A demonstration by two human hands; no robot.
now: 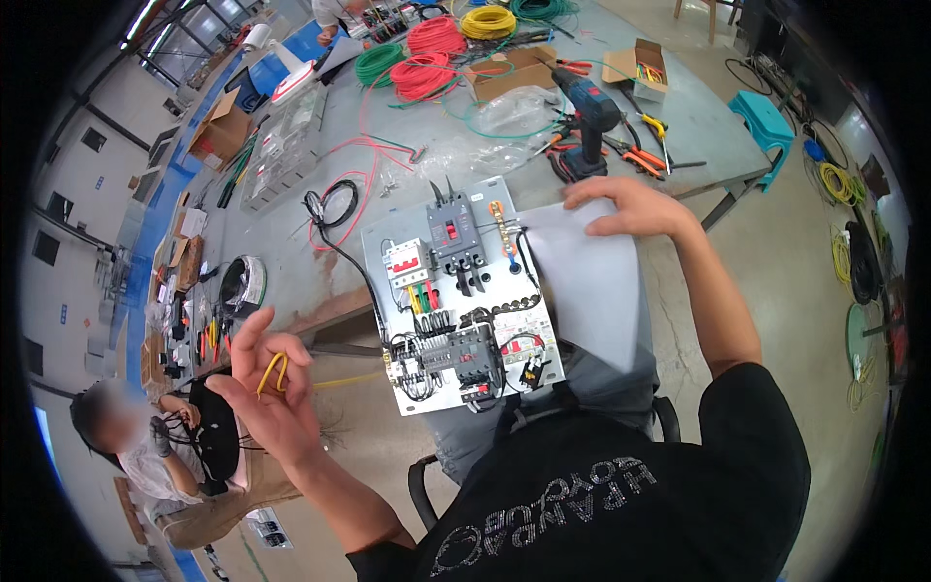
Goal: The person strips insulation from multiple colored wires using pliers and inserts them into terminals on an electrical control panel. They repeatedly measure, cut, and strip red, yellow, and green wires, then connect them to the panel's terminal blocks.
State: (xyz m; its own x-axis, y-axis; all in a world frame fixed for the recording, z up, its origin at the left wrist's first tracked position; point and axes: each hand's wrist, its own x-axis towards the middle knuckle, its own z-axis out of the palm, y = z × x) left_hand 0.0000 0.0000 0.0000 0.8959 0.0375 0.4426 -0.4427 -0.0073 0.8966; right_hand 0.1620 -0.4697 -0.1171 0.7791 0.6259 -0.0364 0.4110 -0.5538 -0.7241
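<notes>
A white mounting plate (393, 247) fitted with electrical parts leans between my lap and the table edge. On it are a dark circuit breaker (453, 231), a small white breaker with red switches (406, 263), a black contactor (473, 355), and a brass terminal bar (501, 228). My left hand (276, 388) is raised left of the plate, fingers partly curled around a short bent yellow wire (274, 372). To the right, my right hand (628, 208) is over the upper edge of a pale sheet (592, 291), its thumb and fingers apart.
A cordless drill (585, 121) and orange-handled pliers (640, 158) lie at the table's right. Coils of red wire (424, 76), green and yellow wire are farther back. A black cable (337, 206) reaches the plate. Another person (145, 441) sits at left. A teal stool (761, 121) stands right.
</notes>
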